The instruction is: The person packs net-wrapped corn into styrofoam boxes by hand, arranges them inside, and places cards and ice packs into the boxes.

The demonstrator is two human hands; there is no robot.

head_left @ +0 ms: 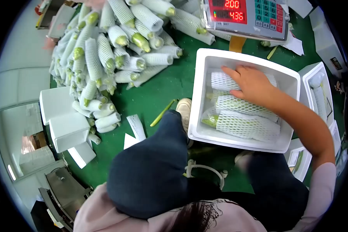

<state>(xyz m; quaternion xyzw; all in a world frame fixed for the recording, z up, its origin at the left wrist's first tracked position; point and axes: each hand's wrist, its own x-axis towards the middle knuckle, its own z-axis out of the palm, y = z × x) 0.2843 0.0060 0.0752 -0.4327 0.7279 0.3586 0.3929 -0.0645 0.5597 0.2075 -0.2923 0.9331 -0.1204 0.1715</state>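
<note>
My right hand [255,84] reaches into a white foam box [198,100], its fingers spread over the upper net-wrapped vegetables and gripping nothing that I can see. Inside lie several long green vegetables in white foam net sleeves, side by side. The nearest wrapped vegetable [247,125] shows a green end at its left. Beneath my fingers is another wrapped vegetable [222,81], partly covered by the hand. My left hand is out of view. The exact kind of vegetable is hard to tell through the netting.
A large heap of net-wrapped vegetables [92,58] lies on the green floor [143,108]. A digital scale [245,31] with red figures stands beyond the box. White foam blocks [67,131] are at the left, and another foam box [305,77] is at the right.
</note>
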